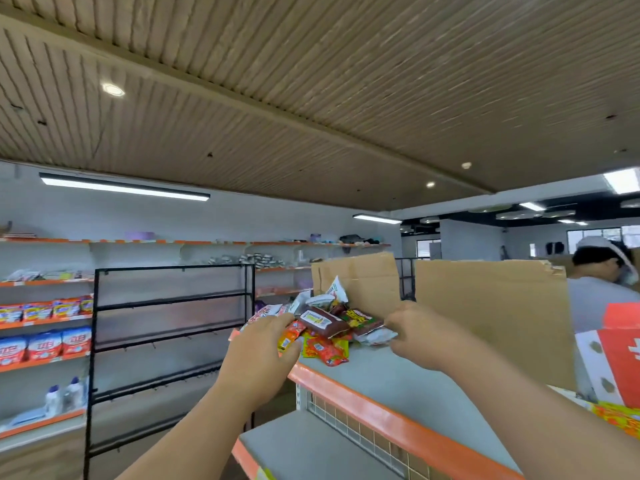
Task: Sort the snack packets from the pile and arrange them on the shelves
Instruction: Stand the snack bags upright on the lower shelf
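Wall shelves (45,320) far left, orange-edged, w/ rows of red and blue bags on them. Just right of them stands a black wire rack (169,327). My left hand (266,344) reaches over the corner of the grey top shelf (398,382). Fingers are curled w/ the thumb underneath, pinching an orange pkt (291,336) at the near-left edge of the snack pile (325,327). Pile sits at the far end of that top shelf, btwn my two hands. It has a dark red pkt w/ a yellow label on top, yellow and red ones lower down, and white ones at the back. My right hand (415,336) is curled round a white pkt (375,336) at the pile's right side; fingertips are hidden behind the knuckles. Behind the pile, two cardboard sheets (491,306) stand upright. Far right: another person (595,292) in a grey top, and a red-and-white box (616,362).
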`<action>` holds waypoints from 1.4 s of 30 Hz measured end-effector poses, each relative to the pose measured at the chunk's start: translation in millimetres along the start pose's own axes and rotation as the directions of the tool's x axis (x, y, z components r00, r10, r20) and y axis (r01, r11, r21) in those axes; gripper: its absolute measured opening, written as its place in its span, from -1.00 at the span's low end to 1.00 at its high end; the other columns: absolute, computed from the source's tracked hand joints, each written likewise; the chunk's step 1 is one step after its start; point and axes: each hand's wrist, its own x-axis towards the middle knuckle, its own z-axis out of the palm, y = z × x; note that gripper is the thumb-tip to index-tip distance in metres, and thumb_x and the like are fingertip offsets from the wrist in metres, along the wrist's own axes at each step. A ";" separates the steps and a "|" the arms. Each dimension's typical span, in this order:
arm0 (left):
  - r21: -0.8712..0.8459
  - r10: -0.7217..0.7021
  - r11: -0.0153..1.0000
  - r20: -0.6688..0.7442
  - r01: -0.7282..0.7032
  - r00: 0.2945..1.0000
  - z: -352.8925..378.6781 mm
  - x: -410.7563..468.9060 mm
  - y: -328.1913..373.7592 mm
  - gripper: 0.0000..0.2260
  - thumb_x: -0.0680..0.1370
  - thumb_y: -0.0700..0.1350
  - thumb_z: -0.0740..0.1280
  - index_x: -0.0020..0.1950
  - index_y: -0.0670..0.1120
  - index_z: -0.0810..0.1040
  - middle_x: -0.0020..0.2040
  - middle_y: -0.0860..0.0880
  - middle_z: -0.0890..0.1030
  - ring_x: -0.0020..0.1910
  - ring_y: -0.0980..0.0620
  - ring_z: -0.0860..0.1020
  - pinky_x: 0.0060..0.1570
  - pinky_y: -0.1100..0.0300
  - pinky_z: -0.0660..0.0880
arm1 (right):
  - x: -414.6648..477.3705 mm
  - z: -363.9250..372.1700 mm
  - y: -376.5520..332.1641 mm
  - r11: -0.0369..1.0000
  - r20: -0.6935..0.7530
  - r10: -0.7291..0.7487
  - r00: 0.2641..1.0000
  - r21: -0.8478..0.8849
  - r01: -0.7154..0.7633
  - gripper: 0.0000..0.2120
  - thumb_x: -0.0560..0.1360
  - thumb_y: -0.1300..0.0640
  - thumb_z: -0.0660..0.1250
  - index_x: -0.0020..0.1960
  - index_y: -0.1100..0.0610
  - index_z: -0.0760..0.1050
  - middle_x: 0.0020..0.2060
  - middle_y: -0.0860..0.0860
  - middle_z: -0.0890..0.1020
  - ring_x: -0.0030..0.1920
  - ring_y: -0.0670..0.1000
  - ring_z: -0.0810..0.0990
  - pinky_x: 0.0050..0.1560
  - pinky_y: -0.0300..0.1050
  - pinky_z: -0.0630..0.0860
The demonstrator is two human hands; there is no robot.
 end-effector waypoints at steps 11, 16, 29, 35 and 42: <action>-0.176 -0.012 0.984 0.063 0.023 0.998 30.1 83.7 -115.2 -0.51 0.63 0.17 0.25 0.56 0.17 0.33 0.51 0.11 0.42 0.45 0.04 0.38 0.39 0.07 0.37 | 100.0 33.6 -57.2 0.986 0.031 0.143 0.989 -0.089 -0.140 -0.73 0.44 -0.12 0.25 0.10 -0.12 0.54 0.01 -0.07 0.62 0.00 0.02 0.57 0.10 0.05 0.54; -0.225 -0.018 0.974 0.088 0.038 0.996 53.6 106.5 -138.8 -0.51 0.62 0.15 0.25 0.56 0.16 0.34 0.52 0.10 0.41 0.45 0.05 0.39 0.38 0.10 0.38 | 126.3 53.7 -70.5 0.988 0.058 0.130 0.990 -0.094 -0.124 -0.73 0.49 -0.06 0.28 0.17 -0.07 0.57 0.11 -0.03 0.61 0.07 0.05 0.58 0.10 -0.03 0.55; -0.066 0.186 0.982 0.100 -0.180 0.977 94.5 185.8 -150.8 -0.53 0.60 0.08 0.29 0.52 0.17 0.39 0.46 0.14 0.47 0.43 0.08 0.42 0.38 0.12 0.39 | 241.6 85.9 -24.4 0.995 0.071 0.100 0.992 -0.030 -0.098 -0.81 0.51 -0.07 0.31 0.10 -0.11 0.51 -0.07 -0.12 0.56 -0.02 0.03 0.55 -0.13 -0.09 0.51; -0.001 0.254 0.967 0.123 -0.256 0.959 116.3 236.2 -136.7 -0.63 0.58 0.10 0.25 0.39 0.19 0.50 0.33 0.14 0.57 0.25 0.09 0.53 0.18 0.09 0.50 | 296.3 89.0 8.8 0.988 0.103 0.148 0.984 -0.058 -0.142 -0.68 0.56 -0.05 0.27 0.30 -0.07 0.50 0.18 -0.04 0.57 0.13 0.05 0.52 0.14 -0.06 0.52; -0.010 0.357 0.931 0.239 -0.365 0.903 178.1 261.2 -112.3 -0.61 0.55 0.09 0.28 0.39 0.16 0.51 0.30 0.08 0.57 0.28 0.00 0.50 0.22 0.07 0.49 | 320.8 110.9 40.3 0.985 0.205 0.152 0.967 -0.111 -0.132 -0.57 0.51 -0.13 0.36 0.27 0.09 0.51 0.12 0.05 0.60 0.12 0.12 0.57 -0.03 -0.08 0.47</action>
